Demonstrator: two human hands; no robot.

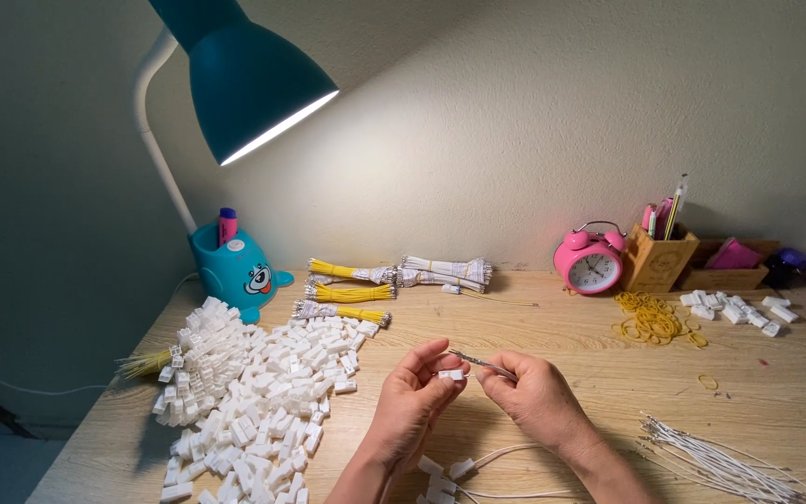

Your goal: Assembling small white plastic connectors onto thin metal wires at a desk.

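Hands at wooden desk [552, 355], small parts.
Left hand [412, 397] pinches white connector [451, 374]; right hand [538, 397] grips thin wire [478, 360] at it. Connector pile [254, 401] left.

Both hands are up off the surface, meeting near the middle of its front edge. The left hand [409, 396] comes up from the bottom, palm turned inward, fingers curled, thumb and fingertips pinched together in a tight grip on something small. The right hand [538, 397] angles in from the lower right, back of the hand facing up, fingers also closed in a pinch. Fingertips of both hands almost touch. Forearms bare.
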